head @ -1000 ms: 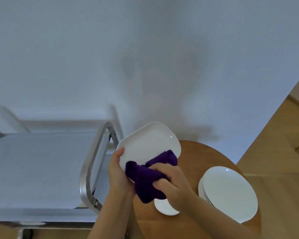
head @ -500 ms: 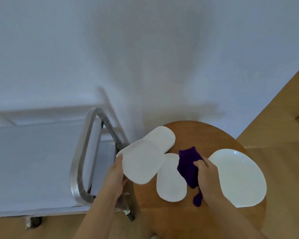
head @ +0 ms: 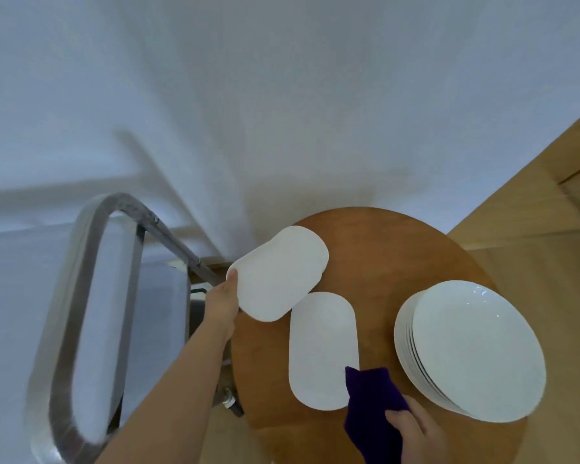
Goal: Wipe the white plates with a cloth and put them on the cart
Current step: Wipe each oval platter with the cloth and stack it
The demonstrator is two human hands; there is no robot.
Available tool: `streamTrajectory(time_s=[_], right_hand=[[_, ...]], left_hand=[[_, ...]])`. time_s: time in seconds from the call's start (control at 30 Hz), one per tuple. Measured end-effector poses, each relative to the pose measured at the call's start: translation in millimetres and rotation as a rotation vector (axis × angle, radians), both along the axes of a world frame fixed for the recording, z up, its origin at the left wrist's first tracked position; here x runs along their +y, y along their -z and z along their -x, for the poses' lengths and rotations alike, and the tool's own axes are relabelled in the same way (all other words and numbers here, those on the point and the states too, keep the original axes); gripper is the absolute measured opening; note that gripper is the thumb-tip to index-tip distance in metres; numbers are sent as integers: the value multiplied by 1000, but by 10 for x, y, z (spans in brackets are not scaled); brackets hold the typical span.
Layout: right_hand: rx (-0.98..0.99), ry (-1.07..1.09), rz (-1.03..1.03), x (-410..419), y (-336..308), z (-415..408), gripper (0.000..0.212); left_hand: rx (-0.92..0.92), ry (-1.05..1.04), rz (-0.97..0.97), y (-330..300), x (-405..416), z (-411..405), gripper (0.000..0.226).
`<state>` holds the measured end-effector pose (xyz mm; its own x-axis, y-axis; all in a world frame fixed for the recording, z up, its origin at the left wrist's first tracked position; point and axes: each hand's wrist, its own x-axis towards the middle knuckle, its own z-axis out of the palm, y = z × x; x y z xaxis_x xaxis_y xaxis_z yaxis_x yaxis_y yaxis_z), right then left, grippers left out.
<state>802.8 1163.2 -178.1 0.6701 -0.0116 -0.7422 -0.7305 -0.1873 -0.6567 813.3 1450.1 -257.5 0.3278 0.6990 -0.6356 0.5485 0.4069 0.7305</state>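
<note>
1. Your left hand (head: pixel 222 304) holds a white oblong plate (head: pixel 278 272) by its near-left edge, thumb lying on the rim and the other fingers hidden beneath it. The plate hangs tilted over the left side of the round wooden table (head: pixel 382 249), just beside the cart.
2. A second oblong plate (head: pixel 322 346) lies flat on the table, right next to the held one.
3. Your right hand (head: pixel 416 430) grips the purple cloth (head: pixel 372 400), fingers curled round its near end; the cloth's far corner overlaps the lying plate's near-right edge.
4. A stack of round white plates (head: pixel 476 349) sits on the right of the table, just beside the cloth.
5. The cart (head: pixel 64 329) stands to your left, its metal handle loop close to the table and its grey top bare where you can see it.
6. A white wall rises behind; wooden floor shows at the right.
</note>
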Motion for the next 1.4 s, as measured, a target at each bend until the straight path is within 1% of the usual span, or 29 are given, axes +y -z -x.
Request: streamTrajectory(time_s=[0.07, 0.13, 0.17, 0.2, 0.27, 0.37, 0.4, 0.53, 0.6, 0.63, 0.7, 0.73, 0.77, 0.8, 0.9, 0.93, 0.97, 1.07, 1.2, 1.4], right_hand=[[12, -5, 4, 12, 22, -3, 29], [25, -13, -10, 27, 60, -4, 30], [30, -15, -14, 37, 78, -11, 31], [34, -14, -11, 48, 97, -20, 31], [31, -18, -4, 72, 132, -45, 30], [18, -54, 0, 117, 151, -85, 26], [13, -72, -5, 134, 151, -98, 25], [9, -141, -6, 191, 169, -143, 19], [16, -173, -6, 225, 173, -157, 16], [20, -180, -8, 237, 182, -159, 17], [22, -189, -14, 256, 191, -163, 19], [17, -197, -11, 258, 192, -168, 19], [11, -203, -9, 261, 193, -172, 19], [5, -208, -9, 260, 195, -174, 20], [-14, -219, -17, 254, 186, -165, 18], [-21, -215, -18, 248, 179, -162, 17], [-27, -207, -18, 244, 177, -160, 16], [-43, -193, -14, 216, 192, -152, 15], [-52, -180, -5, 161, 228, -113, 16], [-50, -156, -2, 45, 239, -64, 16]], left_hand=[[60, 75, -122, 74, 7, -57, 42], [177, 222, -322, 146, 9, -77, 52], [227, 267, -421, 180, 2, -87, 54], [258, 287, -487, 203, -1, -108, 51], [336, 307, -550, 233, -5, -158, 45], [509, 415, -531, 348, 45, -202, 49], [541, 455, -513, 390, 75, -199, 51], [552, 535, -428, 542, 112, -151, 56], [532, 483, -429, 548, 56, -131, 58], [510, 409, -444, 538, 3, -109, 57], [413, 221, -486, 498, -189, 6, 47], [360, 180, -502, 504, -335, 101, 37], [335, 208, -487, 523, -501, 215, 29], [343, 286, -446, 555, -675, 328, 28], [527, 676, -329, 718, -1112, 603, 33], [564, 766, -325, 771, -1195, 653, 31], [579, 813, -331, 805, -1239, 676, 27], [595, 845, -364, 832, -1259, 651, 17], [616, 867, -419, 767, -1256, 601, 15], [631, 821, -475, 624, -1269, 588, 12]])
